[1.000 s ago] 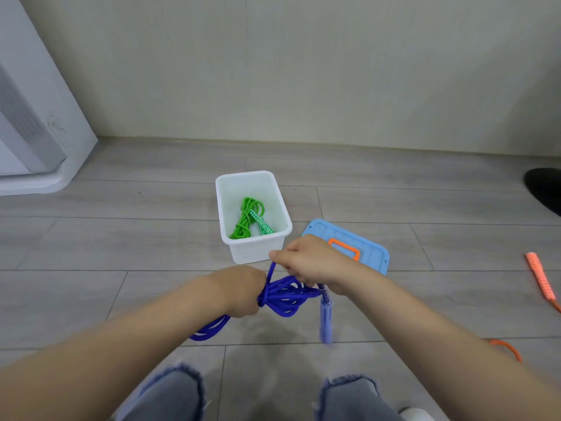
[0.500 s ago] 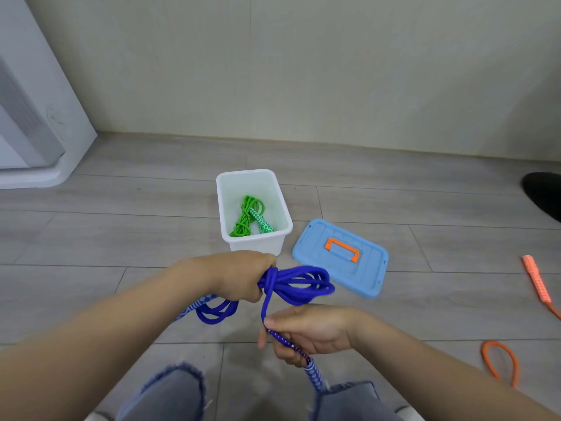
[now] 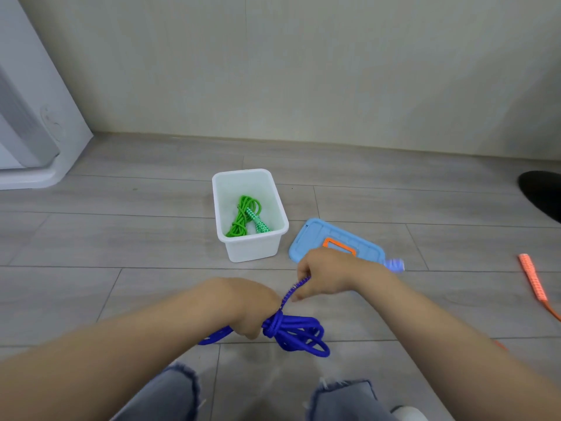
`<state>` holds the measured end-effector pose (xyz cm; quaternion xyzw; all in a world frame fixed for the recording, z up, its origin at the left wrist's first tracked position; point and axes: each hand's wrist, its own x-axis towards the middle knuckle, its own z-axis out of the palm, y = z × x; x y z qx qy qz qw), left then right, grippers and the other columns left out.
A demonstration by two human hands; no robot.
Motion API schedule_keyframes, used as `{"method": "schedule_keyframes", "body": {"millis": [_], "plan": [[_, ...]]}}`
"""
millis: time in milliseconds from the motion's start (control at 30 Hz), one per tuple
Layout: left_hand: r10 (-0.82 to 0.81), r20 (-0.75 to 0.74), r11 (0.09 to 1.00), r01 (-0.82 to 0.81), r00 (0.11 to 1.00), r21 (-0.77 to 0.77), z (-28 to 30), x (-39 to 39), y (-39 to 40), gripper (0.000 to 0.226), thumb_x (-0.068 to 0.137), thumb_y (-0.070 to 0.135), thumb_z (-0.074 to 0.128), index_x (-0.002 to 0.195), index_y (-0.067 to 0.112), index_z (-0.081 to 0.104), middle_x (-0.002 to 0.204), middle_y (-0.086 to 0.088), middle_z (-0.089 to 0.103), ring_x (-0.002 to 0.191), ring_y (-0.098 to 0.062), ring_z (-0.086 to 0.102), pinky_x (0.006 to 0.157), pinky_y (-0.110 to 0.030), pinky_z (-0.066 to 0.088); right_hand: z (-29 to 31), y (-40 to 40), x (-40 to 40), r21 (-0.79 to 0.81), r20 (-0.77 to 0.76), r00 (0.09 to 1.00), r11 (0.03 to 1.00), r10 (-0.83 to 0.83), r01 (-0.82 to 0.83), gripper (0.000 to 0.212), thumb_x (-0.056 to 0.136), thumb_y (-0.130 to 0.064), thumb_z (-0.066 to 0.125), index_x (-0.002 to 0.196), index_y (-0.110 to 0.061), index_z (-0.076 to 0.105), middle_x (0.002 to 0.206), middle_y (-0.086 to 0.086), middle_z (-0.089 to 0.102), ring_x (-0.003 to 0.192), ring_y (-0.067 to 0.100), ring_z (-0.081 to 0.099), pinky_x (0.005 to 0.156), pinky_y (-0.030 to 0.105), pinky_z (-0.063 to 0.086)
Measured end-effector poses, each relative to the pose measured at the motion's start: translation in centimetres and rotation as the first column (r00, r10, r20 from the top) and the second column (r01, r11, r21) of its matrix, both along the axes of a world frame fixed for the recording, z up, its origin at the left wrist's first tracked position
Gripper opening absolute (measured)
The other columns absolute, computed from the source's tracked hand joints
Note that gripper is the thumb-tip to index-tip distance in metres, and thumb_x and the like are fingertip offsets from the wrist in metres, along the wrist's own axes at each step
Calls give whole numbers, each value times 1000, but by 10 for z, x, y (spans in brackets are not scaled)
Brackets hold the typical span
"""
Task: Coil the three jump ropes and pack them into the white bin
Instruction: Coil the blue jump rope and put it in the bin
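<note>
The grey wood-plank floor carries everything. On it stands the open white rectangular plastic bin, its mouth free to take rope, and its flat blue lid with the orange handle lies just beside it, out of the way. A coiled green cord jump rope already rests inside the bin. An orange jump rope lies well apart at the right edge, uncoiled. The left hand has its grip curled tight round the waist of the bundled blue cord jump rope, keeping the loops together. The right hand pinches the taut tail of that rope, apparently binding it round the bundle; the blurred handle shows past that wrist. The blue rope hangs above the floor, short of the bin.
</note>
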<state>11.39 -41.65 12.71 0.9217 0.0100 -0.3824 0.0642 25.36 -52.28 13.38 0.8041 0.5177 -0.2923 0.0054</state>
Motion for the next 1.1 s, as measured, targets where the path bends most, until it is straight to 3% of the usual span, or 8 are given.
{"method": "schedule_keyframes", "body": {"millis": [100,233,300,400,533,667,967,1100], "plan": [[108,56,993,-111,993,45,-14,1,5,25,89,14,53,113,7,52,96,-9,52,83,-26,52,68,-33,38,24,16,-18,46,168,985,998,27,-35,33,81,-46,68,78,-13,63,79,1,61,73,18,53,59,30,39],[442,246,891,-391,863,-229,-27,1,37,21,82,20,56,99,8,53,89,-7,61,74,-23,55,64,-31,42,25,24,-46,205,38,992,973,-118,108,40,91,-37,55,69,-3,53,69,12,56,66,28,51,54,34,38],[635,162,729,-517,755,-449,-27,-4,54,33,71,27,69,93,10,51,79,-6,59,65,-17,52,60,-30,41,23,22,-54,229,-201,965,950,-168,213,33,95,-33,50,91,-1,60,83,16,63,71,29,59,59,35,47],[793,-148,310,-599,592,-738,-27,-13,72,54,64,25,80,109,8,56,91,-19,64,77,-19,59,72,-37,48,19,14,-61,145,-665,712,897,-223,417,23,99,-32,47,103,-11,56,74,5,57,53,15,52,48,26,44],[775,-345,-50,-492,530,-869,-12,-14,70,18,80,0,67,94,9,63,74,-4,65,70,-12,60,68,-25,49,12,9,-62,184,-735,650,865,-194,466,21,101,-29,45,110,-13,55,75,2,57,61,15,50,55,26,44],[756,-470,-306,-389,456,-869,-3,-15,74,32,71,2,60,103,-2,65,96,-21,70,80,-28,70,77,-35,58,8,5,-62,186,-737,647,861,-197,473,27,101,-35,45,97,-11,54,67,4,53,59,18,50,59,29,47],[732,-529,-466,-252,429,-848,-2,-17,74,24,74,6,65,98,2,70,95,-18,65,82,-26,67,80,-36,57,-7,5,-47,364,-550,816,828,-177,426,12,96,-37,50,104,-28,48,92,2,63,77,18,57,80,43,53],[701,-560,-511,-237,442,-826,0,-19,77,35,57,11,86,88,5,72,81,-11,65,70,-19,67,68,-31,58,-14,6,-35,621,-186,963,737,-194,268,23,93,-35,60,115,-29,64,102,-5,63,95,13,53,83,28,44]]}}
